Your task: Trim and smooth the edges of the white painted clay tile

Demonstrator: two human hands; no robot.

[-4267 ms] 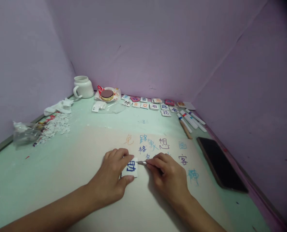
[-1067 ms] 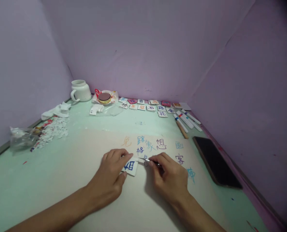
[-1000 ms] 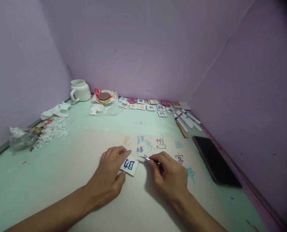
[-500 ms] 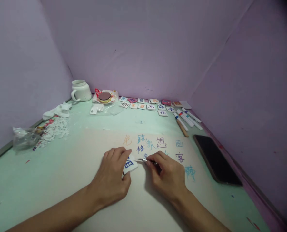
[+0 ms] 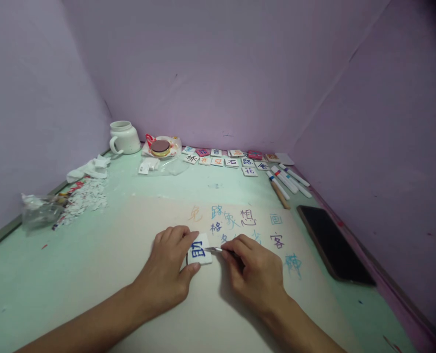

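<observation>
My left hand [image 5: 171,262] grips a small white square tile [image 5: 203,258] by its left side, thumb near the lower edge and fingers at the upper edge. A dark blue character is drawn on the tile. In my right hand [image 5: 256,267] is a thin metal craft knife [image 5: 217,249], held like a pen with its blade pointing left. The blade tip lies over the tile's right part at the blue strokes; whether it touches, I cannot tell. Beneath both hands is a pale sheet [image 5: 159,211] bearing several coloured handwritten characters.
A phone [image 5: 333,245] lies to the right, below several white markers [image 5: 284,179] and a brown-handled tool [image 5: 281,196]. Lettered tiles [image 5: 231,162] line the back wall. At left are a white mug [image 5: 125,138], a round tin [image 5: 160,148], paper scraps [image 5: 89,198] and a plastic bag [image 5: 41,211].
The tile has turned in my left hand and more of its character shows. The knife tip has gone from beside the tile's edge to over its face. The view has shifted slightly.
</observation>
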